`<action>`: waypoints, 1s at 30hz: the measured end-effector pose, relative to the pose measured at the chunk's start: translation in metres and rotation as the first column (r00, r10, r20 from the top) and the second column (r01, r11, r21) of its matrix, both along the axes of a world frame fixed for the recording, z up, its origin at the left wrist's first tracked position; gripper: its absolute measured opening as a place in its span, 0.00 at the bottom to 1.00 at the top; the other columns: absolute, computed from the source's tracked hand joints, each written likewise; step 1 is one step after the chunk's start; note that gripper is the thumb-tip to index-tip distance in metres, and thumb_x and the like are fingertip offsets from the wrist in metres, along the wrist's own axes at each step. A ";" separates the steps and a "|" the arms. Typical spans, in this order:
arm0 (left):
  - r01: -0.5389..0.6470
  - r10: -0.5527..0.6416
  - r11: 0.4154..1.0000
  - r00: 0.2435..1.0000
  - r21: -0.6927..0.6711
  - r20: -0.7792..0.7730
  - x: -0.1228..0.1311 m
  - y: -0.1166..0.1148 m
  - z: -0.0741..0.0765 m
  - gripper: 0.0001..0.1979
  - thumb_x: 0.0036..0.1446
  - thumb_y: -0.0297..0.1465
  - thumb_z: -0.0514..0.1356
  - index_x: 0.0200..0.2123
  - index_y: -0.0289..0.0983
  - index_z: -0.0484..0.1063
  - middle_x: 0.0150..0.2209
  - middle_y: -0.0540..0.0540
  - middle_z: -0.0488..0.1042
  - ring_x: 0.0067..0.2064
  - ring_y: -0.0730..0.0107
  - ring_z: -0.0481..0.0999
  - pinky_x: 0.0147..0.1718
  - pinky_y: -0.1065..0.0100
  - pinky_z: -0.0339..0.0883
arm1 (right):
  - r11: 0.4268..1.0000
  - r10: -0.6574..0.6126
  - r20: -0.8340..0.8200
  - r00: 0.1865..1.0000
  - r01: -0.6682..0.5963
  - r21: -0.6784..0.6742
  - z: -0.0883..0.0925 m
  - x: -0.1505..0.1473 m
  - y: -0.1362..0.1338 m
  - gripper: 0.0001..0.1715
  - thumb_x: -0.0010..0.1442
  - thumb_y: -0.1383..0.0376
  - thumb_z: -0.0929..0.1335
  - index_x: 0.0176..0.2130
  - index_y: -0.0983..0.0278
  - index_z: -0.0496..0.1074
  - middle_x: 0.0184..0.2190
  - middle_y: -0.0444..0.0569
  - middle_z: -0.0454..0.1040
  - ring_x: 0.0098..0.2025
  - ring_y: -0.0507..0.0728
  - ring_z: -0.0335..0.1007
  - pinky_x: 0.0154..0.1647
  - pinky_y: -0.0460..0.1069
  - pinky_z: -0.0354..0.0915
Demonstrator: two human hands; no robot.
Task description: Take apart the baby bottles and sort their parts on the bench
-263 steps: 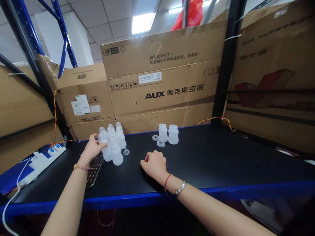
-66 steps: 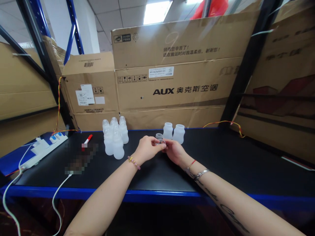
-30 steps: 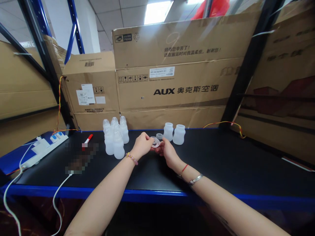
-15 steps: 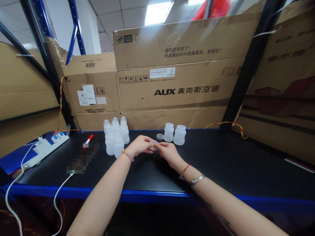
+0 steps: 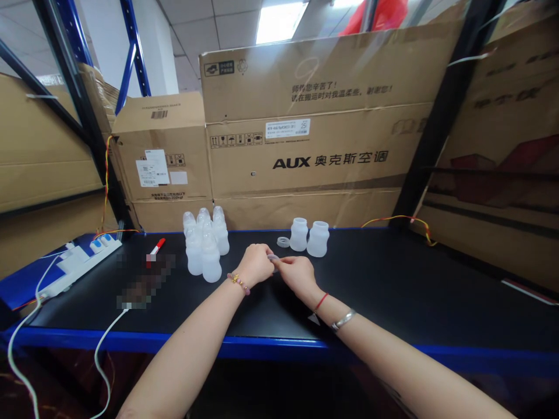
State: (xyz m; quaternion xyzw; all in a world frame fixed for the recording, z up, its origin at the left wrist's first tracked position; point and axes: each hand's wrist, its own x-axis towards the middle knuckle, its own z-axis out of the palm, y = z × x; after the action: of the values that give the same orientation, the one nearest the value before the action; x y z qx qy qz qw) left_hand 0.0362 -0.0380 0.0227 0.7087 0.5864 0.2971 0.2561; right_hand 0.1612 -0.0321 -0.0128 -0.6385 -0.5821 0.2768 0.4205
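Since half a second ago, our left hand (image 5: 254, 263) has shifted a little to the right in the head view, and the pale ring (image 5: 273, 258) we hold has tipped from nearly flat to steeply tilted. It is at the centre of the frame, just above the worktop (image 5: 393, 291). Our hands are close together, fingers of the left hand curled onto one side of it, thumb and fingers of the right hand (image 5: 299, 274) pinching the other. Our fingers hide much of it, so we cannot tell its finer shape.

Just beyond our hands, a loose ring (image 5: 283, 242) lies flat beside the near open bottle (image 5: 299, 234); another open bottle (image 5: 318, 238) stands upright to its right. Left of centre we see a close cluster of capped bottles (image 5: 210, 261), all upright. Toward the left edge lie a red marker (image 5: 156, 247), a pixelated patch with a white cable (image 5: 105, 349) running from it, and a power strip (image 5: 82, 267). Behind everything stands a large cardboard box (image 5: 283, 192).
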 end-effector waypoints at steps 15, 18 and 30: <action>0.102 -0.101 0.995 0.993 -0.004 0.062 -0.015 0.019 -0.008 0.07 0.59 0.29 0.59 0.38 0.33 0.75 0.36 0.44 0.80 0.32 0.71 0.77 0.36 0.69 0.72 | 0.987 0.062 0.055 0.997 -0.070 0.144 -0.009 0.002 0.009 0.18 0.57 0.57 0.67 0.30 0.64 0.83 0.26 0.51 0.82 0.28 0.57 0.76 0.26 0.47 0.60; 0.138 -0.137 0.989 0.990 0.054 -0.026 -0.019 0.019 -0.006 0.08 0.61 0.31 0.58 0.39 0.34 0.75 0.35 0.44 0.80 0.33 0.70 0.77 0.39 0.68 0.71 | 0.987 0.071 0.027 0.997 -0.074 0.146 -0.011 0.004 0.014 0.17 0.54 0.57 0.68 0.32 0.65 0.83 0.29 0.52 0.83 0.31 0.59 0.77 0.28 0.47 0.62; 0.041 0.006 0.985 0.961 0.167 -0.277 -0.003 0.010 -0.005 0.09 0.58 0.23 0.58 0.41 0.31 0.74 0.46 0.34 0.73 0.43 0.62 0.76 0.45 0.66 0.69 | 0.996 0.021 -0.015 1.000 -0.019 0.086 -0.005 -0.002 0.009 0.15 0.51 0.58 0.70 0.25 0.65 0.82 0.20 0.50 0.79 0.26 0.58 0.74 0.25 0.48 0.59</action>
State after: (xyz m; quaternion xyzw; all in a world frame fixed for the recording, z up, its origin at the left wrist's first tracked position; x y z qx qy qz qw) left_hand 0.0332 -0.0285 0.0177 0.7677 0.5824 0.2423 0.1128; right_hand 0.1592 -0.0235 -0.0181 -0.6117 -0.5965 0.2607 0.4495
